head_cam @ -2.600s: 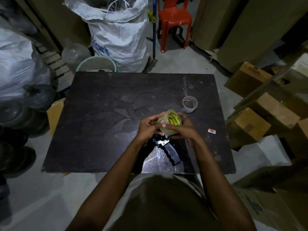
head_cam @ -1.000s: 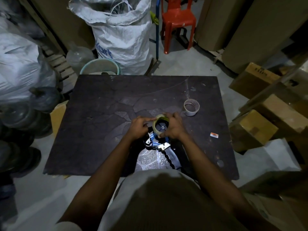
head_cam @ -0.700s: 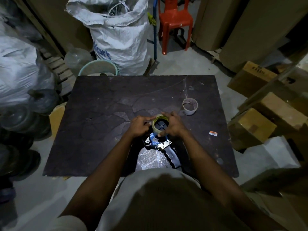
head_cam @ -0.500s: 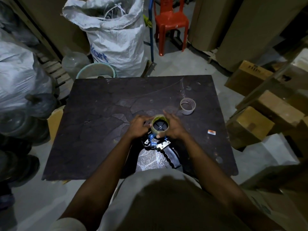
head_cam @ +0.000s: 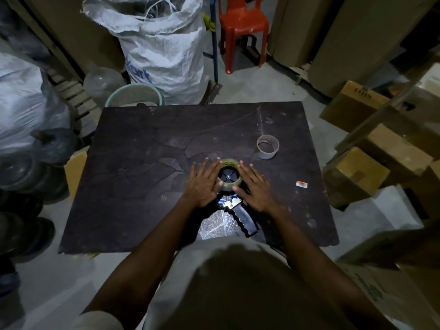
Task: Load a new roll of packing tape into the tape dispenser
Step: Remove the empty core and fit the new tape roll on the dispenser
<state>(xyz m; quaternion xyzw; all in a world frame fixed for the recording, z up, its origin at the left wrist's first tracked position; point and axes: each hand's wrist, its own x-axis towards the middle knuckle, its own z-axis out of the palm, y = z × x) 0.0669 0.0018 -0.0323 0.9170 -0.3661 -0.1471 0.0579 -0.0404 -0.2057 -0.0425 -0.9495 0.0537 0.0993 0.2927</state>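
Note:
A clear tape roll (head_cam: 229,185) with a yellow inner label sits around the black hub of the tape dispenser (head_cam: 240,214), which lies flat on the dark table (head_cam: 142,182) with its black handle toward me. My left hand (head_cam: 204,183) rests flat to the left of the roll, fingers spread, thumb touching the roll's side. My right hand (head_cam: 253,186) lies flat to the right, fingers straight, thumb against the roll. Neither hand grips anything.
An empty cardboard tape core (head_cam: 267,146) stands at the table's right back. A small orange-white label (head_cam: 302,184) lies to the right. Crumpled clear plastic (head_cam: 219,226) sits under the handle. Cardboard boxes (head_cam: 357,172), a white sack (head_cam: 164,44), a red chair (head_cam: 242,25) and a bucket (head_cam: 134,95) surround the table.
The roll went from held up in both hands down onto the dispenser's hub. Both hands have since opened and flattened beside the roll.

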